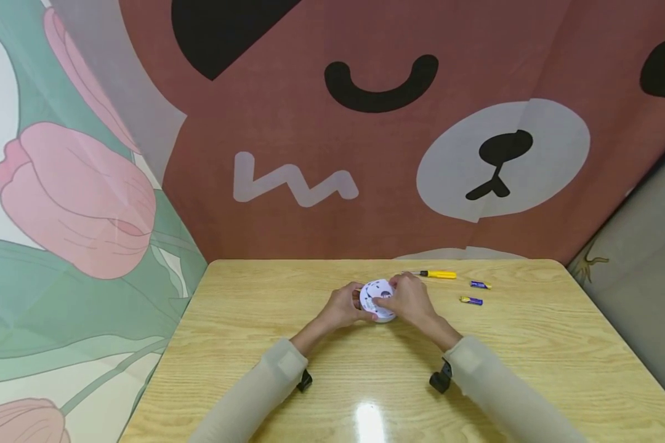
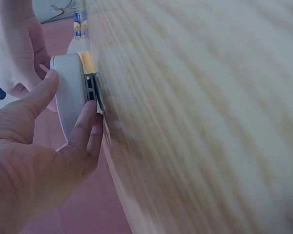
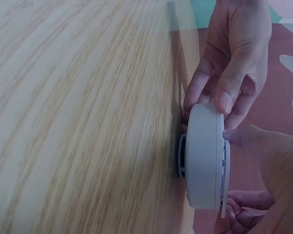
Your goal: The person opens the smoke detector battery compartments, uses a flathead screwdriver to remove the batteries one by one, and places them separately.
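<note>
A round white smoke alarm (image 1: 377,289) is held just over the table, its printed back plate (image 3: 226,173) facing up and its vented side down. My left hand (image 1: 343,306) grips the body from the left, thumb on the upper rim and fingers under the vented part (image 2: 90,84). My right hand (image 1: 412,299) holds the back plate from the right, with the thumb on its face and the other fingers curled at the far edge. On its far side, the plate's rim stands slightly apart from the body in the right wrist view.
A yellow-handled screwdriver (image 1: 440,274) lies behind the right hand. Two small blue-and-yellow batteries (image 1: 479,285) (image 1: 471,301) lie to its right on the wooden table (image 1: 244,332). A printed cloth wall (image 1: 288,227) rises directly behind the table's far edge.
</note>
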`<state>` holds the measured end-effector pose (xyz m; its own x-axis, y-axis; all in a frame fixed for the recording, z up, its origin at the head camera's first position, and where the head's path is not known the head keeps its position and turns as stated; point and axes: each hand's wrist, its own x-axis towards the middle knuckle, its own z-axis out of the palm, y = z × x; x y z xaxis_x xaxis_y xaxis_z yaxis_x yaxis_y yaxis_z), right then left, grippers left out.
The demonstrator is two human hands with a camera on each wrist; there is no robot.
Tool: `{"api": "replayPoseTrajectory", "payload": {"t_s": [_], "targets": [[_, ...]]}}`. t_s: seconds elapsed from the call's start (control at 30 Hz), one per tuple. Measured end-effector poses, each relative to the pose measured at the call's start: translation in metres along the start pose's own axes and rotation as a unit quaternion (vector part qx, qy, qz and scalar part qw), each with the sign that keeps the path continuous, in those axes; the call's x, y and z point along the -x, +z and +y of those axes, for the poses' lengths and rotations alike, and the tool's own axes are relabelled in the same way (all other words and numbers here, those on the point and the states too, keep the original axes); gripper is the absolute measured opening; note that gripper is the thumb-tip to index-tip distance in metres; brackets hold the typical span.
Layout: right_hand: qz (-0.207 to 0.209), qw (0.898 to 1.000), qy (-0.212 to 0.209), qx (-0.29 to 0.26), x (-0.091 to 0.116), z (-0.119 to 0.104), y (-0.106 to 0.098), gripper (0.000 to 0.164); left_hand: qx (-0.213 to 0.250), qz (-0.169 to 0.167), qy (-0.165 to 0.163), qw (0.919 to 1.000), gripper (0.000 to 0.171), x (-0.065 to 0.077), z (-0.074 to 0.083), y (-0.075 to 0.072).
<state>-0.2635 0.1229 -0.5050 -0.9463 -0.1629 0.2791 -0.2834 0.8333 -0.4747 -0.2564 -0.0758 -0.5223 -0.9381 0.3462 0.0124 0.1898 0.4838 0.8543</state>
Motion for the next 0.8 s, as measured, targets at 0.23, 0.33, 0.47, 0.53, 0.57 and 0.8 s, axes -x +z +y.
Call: {"api": "replayPoseTrajectory", "payload": {"t_s": [0.23, 0.33, 0.47, 0.53, 0.57, 0.8], "targets": [[0.001, 1.000, 0.002, 0.006, -0.0006, -0.0051, 0.0017, 0.053, -0.001, 0.001, -0.002, 1.0000, 0.070, -0.0001, 0.0007, -0.0005], [0.004, 1.000, 0.004, 0.006, 0.0000, -0.0072, 0.0012, 0.053, -0.003, 0.000, -0.005, 1.0000, 0.071, 0.0004, 0.0013, -0.0004], [0.005, 1.000, 0.005, 0.009, 0.0003, -0.0083, 0.0011, 0.055, 0.001, -0.004, -0.008, 1.0000, 0.072, 0.0012, 0.0014, -0.0005], [0.004, 1.000, 0.004, 0.011, -0.0001, -0.0082, 0.0012, 0.057, 0.005, -0.004, -0.005, 1.0000, 0.071, 0.0016, 0.0015, -0.0007], [0.003, 1.000, 0.003, 0.012, -0.0004, -0.0081, 0.0012, 0.057, 0.006, -0.004, -0.003, 1.0000, 0.071, 0.0017, 0.0014, -0.0008], [-0.002, 1.000, 0.001, 0.022, -0.0038, -0.0100, -0.0008, 0.054, 0.007, -0.002, 0.000, 1.0000, 0.071, 0.0018, 0.0021, -0.0022]]}}
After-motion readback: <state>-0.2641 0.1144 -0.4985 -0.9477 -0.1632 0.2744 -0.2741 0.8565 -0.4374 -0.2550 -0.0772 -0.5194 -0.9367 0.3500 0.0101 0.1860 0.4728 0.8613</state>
